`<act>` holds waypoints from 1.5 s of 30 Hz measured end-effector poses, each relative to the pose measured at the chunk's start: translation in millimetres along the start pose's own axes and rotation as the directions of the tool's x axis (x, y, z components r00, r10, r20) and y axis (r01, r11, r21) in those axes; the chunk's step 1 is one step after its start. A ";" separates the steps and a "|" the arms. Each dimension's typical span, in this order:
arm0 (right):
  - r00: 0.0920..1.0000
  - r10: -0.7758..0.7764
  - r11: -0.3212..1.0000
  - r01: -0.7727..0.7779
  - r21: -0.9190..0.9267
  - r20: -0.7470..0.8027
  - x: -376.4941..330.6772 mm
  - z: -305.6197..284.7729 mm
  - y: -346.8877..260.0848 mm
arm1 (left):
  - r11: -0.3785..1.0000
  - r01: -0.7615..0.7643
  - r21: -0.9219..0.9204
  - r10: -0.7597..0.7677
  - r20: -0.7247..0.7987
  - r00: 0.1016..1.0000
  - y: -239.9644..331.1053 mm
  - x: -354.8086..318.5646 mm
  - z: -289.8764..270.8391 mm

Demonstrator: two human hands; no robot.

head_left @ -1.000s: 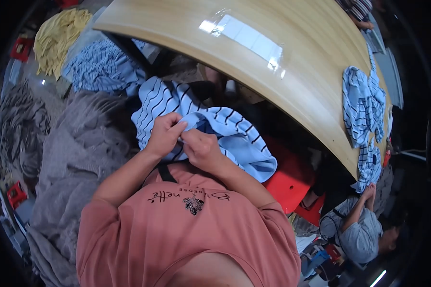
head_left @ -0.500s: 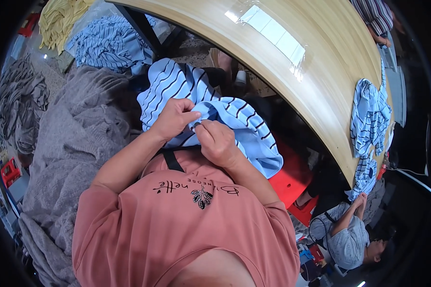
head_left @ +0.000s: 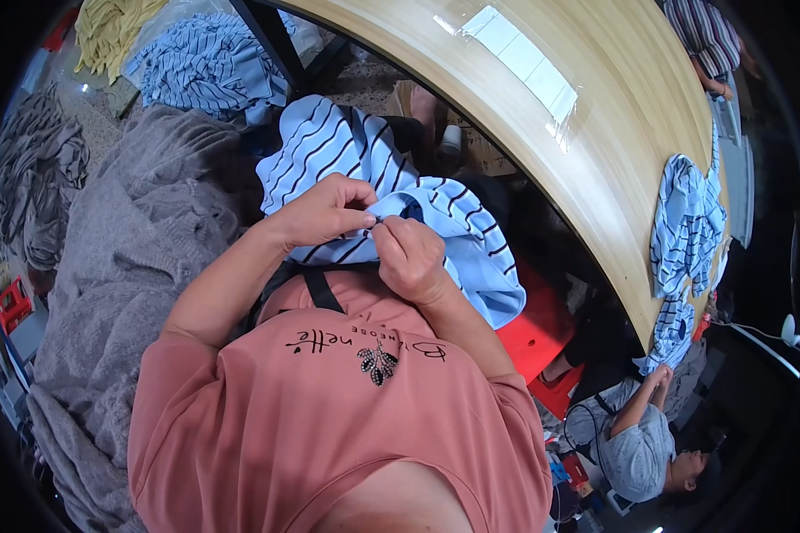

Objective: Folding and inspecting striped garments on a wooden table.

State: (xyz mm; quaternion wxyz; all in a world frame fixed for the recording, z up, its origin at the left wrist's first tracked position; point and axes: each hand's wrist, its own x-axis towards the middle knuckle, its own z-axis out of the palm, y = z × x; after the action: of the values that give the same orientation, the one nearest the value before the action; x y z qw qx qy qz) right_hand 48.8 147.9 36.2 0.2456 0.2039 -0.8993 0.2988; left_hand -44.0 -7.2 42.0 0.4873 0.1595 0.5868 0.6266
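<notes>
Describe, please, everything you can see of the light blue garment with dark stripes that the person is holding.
The light blue knit garment with thin dark stripes looks soft and bunched. It lies crumpled over the person's lap, below the curved wooden table edge. The left hand and right hand pinch one small spot at its folded edge, fingertips nearly meeting. One end drapes down toward a red stool.

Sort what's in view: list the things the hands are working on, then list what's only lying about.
In hand:
- blue striped garment, pinched by both hands
- left hand
- right hand

Lying about:
- grey knit pile
- striped pile on the floor
- yellow cloth
- striped garment on the wooden table
- wooden table
- red stool
</notes>
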 end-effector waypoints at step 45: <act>0.925 0.369 0.898 -0.329 0.292 -0.095 17.4 -4.6 -10.9 | 0.278 -0.368 0.887 0.882 -0.085 0.463 -4.5 -12.5 38.5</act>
State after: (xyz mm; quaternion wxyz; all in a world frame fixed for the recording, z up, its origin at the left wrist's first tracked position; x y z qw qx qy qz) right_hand 42.0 139.0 54.0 0.2238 0.0480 -0.8512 0.4722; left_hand -6.5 4.4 52.6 -0.1480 0.3857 0.7820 0.4668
